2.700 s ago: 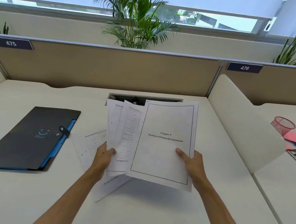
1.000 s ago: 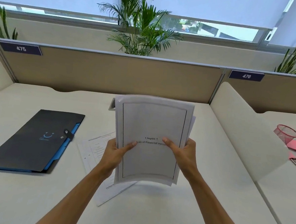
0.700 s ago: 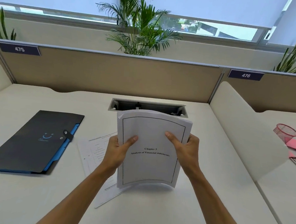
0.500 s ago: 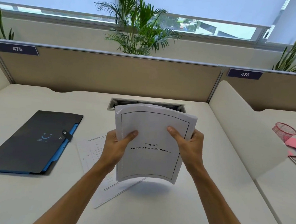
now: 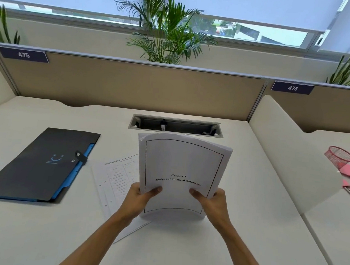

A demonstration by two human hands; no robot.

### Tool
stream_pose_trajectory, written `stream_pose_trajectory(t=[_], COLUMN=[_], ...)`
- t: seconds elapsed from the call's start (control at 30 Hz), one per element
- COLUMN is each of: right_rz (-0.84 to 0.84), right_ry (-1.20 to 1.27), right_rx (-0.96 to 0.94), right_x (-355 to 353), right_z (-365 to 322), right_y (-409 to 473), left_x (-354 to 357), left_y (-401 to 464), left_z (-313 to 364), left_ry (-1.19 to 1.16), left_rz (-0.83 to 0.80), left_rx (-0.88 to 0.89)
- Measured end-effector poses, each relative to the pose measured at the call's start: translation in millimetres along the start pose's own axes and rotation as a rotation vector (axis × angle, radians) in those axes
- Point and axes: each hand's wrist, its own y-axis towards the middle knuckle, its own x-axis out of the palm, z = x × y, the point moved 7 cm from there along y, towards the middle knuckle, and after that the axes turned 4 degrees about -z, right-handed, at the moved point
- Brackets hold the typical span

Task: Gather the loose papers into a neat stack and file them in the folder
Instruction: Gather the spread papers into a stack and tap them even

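Note:
A stack of white papers [image 5: 180, 165] stands nearly upright on its bottom edge at the desk's middle, its top bowed back. The front sheet reads "Chapter 5, Analysis of Financial statements". My left hand [image 5: 139, 200] grips the stack's lower left edge and my right hand [image 5: 212, 205] grips the lower right, thumbs on the front. Loose printed sheets [image 5: 114, 182] lie flat on the desk to the left of the stack, partly under my left hand. A closed black folder [image 5: 37, 164] with blue inner edges and a snap strap lies further left.
A cable slot [image 5: 176, 126] is cut into the white desk [image 5: 182, 246] behind the stack. A tan partition [image 5: 132, 83] closes the back. A white side divider [image 5: 288, 156] stands on the right, with a red mesh cup [image 5: 339, 157] and pink notes beyond it.
The fanned sheets were pulled together into one squared stack. The stack came down onto the desk and both hands slid from its middle edges to its lower edges.

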Motion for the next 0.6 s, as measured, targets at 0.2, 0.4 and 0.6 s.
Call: stream_pose_trajectory(t=[0.2, 0.4, 0.6], right_rz=[0.059, 0.088, 0.082], right_ry=[0.088, 0.066, 0.07], right_rx=[0.074, 0.064, 0.093], right_x=[11, 7, -3], right_z=[21, 14, 10], right_y=[0, 11, 16], left_x=[-7, -28, -91], left_y=[6, 5, -9], left_z=[-12, -16, -39], left_ry=[-0.058, -0.049, 0.526], left_rz=[0.094, 0.235, 0.569], left_rx=[-0.068, -0.171, -0.363])
